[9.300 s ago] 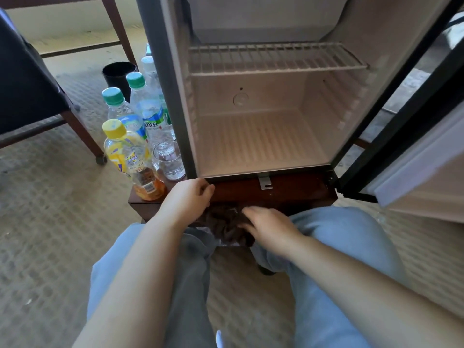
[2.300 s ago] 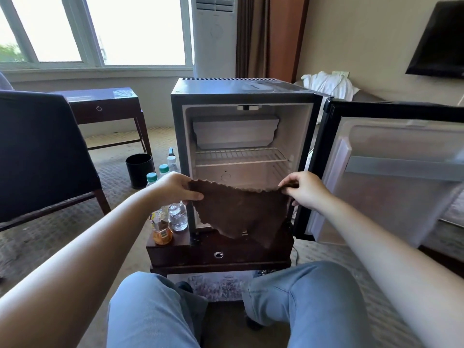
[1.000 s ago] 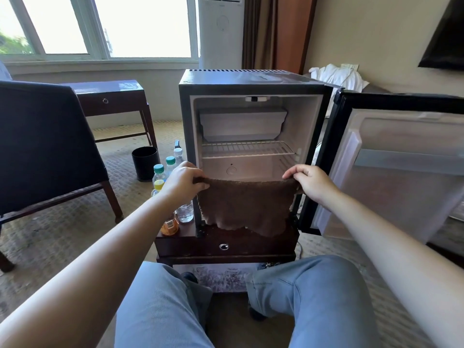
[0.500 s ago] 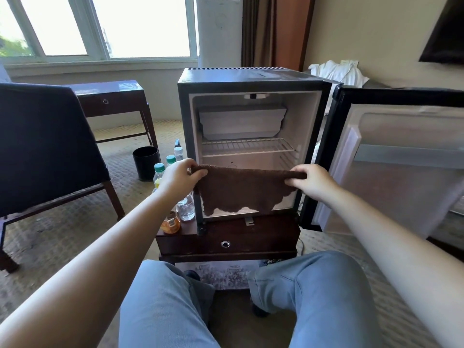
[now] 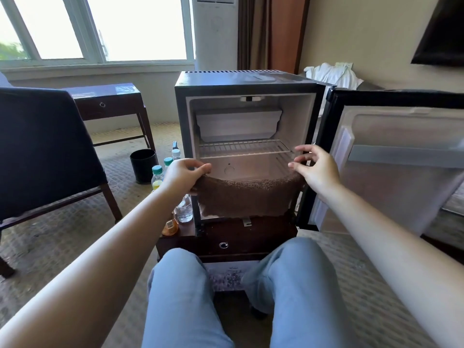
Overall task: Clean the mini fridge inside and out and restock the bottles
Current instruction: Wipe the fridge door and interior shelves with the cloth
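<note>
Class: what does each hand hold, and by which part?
The left hand pinches the brown cloth at its top left corner. The right hand is at the top right corner; its grip cannot be told.

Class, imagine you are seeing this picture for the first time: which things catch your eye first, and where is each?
First, the brown cloth hanging between the left hand and the right hand at the centre, before the mini fridge, which stands open with a bare wire shelf. Then the fridge door swung wide to the right, and the bottles clustered by the fridge's left side.
</note>
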### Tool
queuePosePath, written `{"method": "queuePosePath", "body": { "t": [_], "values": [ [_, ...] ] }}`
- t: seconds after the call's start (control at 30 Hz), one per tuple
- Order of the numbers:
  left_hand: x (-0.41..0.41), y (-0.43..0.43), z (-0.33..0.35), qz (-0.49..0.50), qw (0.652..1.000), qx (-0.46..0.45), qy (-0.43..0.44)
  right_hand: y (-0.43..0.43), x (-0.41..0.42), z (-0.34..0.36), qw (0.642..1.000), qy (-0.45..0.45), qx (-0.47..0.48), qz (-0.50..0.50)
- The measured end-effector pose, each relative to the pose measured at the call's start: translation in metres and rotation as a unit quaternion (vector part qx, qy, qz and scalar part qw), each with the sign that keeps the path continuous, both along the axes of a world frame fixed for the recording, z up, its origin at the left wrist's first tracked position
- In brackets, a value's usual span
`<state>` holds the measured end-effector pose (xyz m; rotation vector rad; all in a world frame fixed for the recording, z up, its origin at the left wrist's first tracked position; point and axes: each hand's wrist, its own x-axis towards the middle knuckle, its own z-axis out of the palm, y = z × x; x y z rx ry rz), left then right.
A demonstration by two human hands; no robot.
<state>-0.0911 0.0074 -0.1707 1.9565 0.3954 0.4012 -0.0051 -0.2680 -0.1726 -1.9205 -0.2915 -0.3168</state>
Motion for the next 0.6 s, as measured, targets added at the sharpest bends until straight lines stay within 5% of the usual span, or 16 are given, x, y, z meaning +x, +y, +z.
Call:
{"method": "queuePosePath", "body": {
  "t": [0.17,0.27,0.4,0.5,0.6],
  "values": [
    [-0.011,0.001,0.015,-0.104,0.986,-0.119,0.049,-0.005,-0.010,0.015,0.994,0.057,0.062,0.070],
    [-0.018,-0.008,0.023,-0.126,0.991,0.004,0.043,-0.010,-0.026,0.025,0.991,0.071,-0.025,0.108],
    [-0.036,-0.019,0.032,-0.089,0.955,0.284,0.012,-0.015,-0.052,0.042,0.958,-0.026,-0.277,0.064],
    [-0.051,-0.020,0.041,-0.092,0.945,0.313,-0.015,-0.016,-0.071,0.045,0.918,-0.100,-0.382,0.043],
    [-0.058,-0.016,0.046,-0.102,0.944,0.314,0.015,-0.024,-0.074,0.036,0.926,-0.092,-0.364,0.040]
  ]
}}
